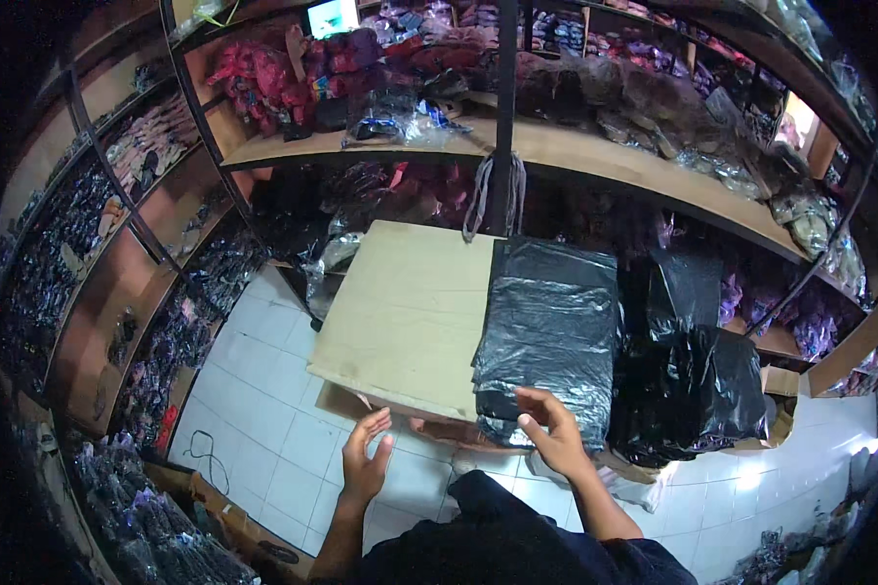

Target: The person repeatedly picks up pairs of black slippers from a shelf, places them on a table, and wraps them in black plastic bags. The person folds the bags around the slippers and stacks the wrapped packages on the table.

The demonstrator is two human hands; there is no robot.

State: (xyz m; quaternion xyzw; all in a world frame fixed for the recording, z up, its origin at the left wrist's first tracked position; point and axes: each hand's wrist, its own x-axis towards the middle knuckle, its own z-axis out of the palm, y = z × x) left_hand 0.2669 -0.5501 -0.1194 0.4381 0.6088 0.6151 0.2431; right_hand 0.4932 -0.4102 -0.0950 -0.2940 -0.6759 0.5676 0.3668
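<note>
A stack of flat black plastic bags (pixel 548 322) lies on the right part of a pale cardboard-topped box (pixel 410 312). My right hand (pixel 558 439) is over the near edge of these bags, its fingers curved and the thumb held apart, with nothing in it. Whether its fingertips touch the plastic I cannot tell. My left hand (pixel 365 463) hovers just in front of the box's near left edge, palm turned inward, fingers and thumb apart, also bare.
To the right, more black plastic packages (pixel 727 385) are piled beside an open carton (pixel 780 390). Behind the box stands a wooden shelf (pixel 605 146) with bagged goods and a dark upright post (pixel 505 117). Shelves line the left; a cord (pixel 210 458) lies on the tiled floor (pixel 263 390).
</note>
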